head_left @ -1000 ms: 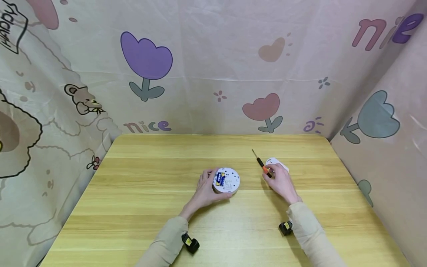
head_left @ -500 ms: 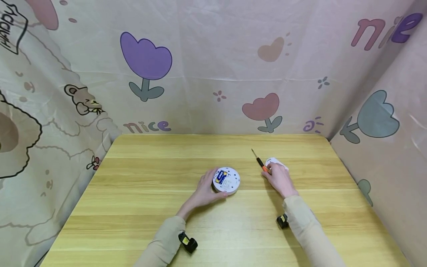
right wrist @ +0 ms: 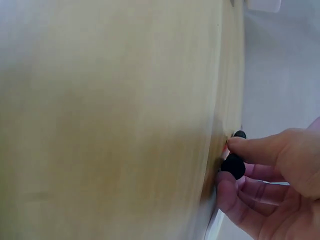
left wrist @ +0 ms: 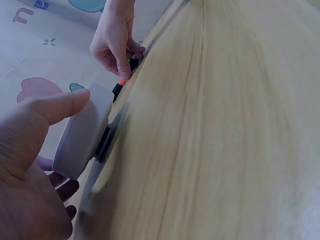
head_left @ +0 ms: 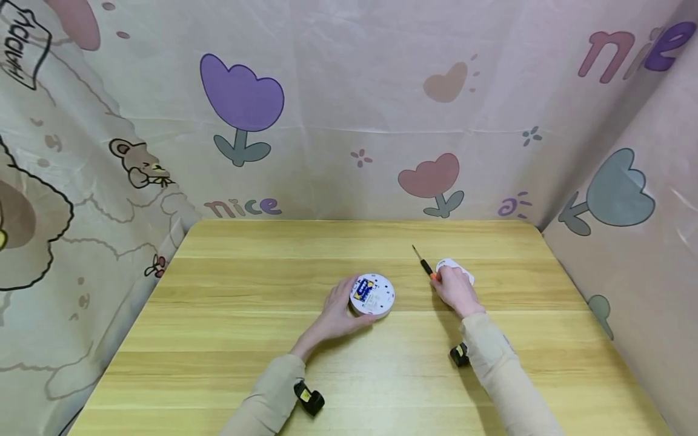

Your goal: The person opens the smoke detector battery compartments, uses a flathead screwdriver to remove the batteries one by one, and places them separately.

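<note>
My left hand (head_left: 337, 312) holds a round white device (head_left: 382, 297) at its left side, thumb along the near edge. Its face carries a blue and yellow label and small dark holes. The left wrist view shows the device (left wrist: 85, 132) side-on, with a black part beneath it near the tabletop. To the right, my right hand (head_left: 458, 292) pinches the handle of a small screwdriver (head_left: 426, 267) with a black and orange grip; its tip points away to the upper left. Thumb and fingers close around the black handle end (right wrist: 233, 166) in the right wrist view.
A white flat piece (head_left: 448, 263) lies just beyond the right hand, partly covered by it. The wooden table (head_left: 262, 272) ends at a printed cloth backdrop (head_left: 327, 91), with cloth on both sides. Black wrist cameras (head_left: 309, 398) sit by both sleeves.
My right hand has settled farther over the screwdriver handle, hiding more of it, and its forearm has shifted slightly forward. The left hand and round device stay nearly in place.
</note>
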`<act>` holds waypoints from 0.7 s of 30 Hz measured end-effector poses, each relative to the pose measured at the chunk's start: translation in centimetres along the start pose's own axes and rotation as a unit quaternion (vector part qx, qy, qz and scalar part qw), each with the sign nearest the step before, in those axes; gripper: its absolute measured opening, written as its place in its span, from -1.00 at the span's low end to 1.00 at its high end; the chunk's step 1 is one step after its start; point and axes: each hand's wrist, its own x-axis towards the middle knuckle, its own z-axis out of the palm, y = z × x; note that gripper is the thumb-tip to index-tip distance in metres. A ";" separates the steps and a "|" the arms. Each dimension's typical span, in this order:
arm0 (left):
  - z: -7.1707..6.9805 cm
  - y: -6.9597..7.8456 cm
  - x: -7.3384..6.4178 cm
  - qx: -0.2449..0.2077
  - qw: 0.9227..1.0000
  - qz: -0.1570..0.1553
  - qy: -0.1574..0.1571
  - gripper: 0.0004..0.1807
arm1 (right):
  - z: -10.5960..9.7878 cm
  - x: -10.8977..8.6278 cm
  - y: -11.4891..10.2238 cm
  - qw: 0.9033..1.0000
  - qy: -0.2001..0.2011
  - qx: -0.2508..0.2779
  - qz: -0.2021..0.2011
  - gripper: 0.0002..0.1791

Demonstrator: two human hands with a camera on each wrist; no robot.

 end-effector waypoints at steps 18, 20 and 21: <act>1.1 0.4 0.4 -0.007 0.999 -0.027 0.045 0.25 | -0.9 -2.4 -0.1 0.966 -0.026 0.256 -0.005 -0.82; 1.1 0.5 0.4 -0.007 0.998 -0.032 0.047 0.25 | -1.0 -2.7 0.0 0.954 -0.021 0.298 -0.001 -0.79; 1.2 0.6 0.4 -0.010 0.998 -0.035 0.049 0.25 | -1.0 -2.8 0.0 0.947 -0.014 0.320 0.001 -0.77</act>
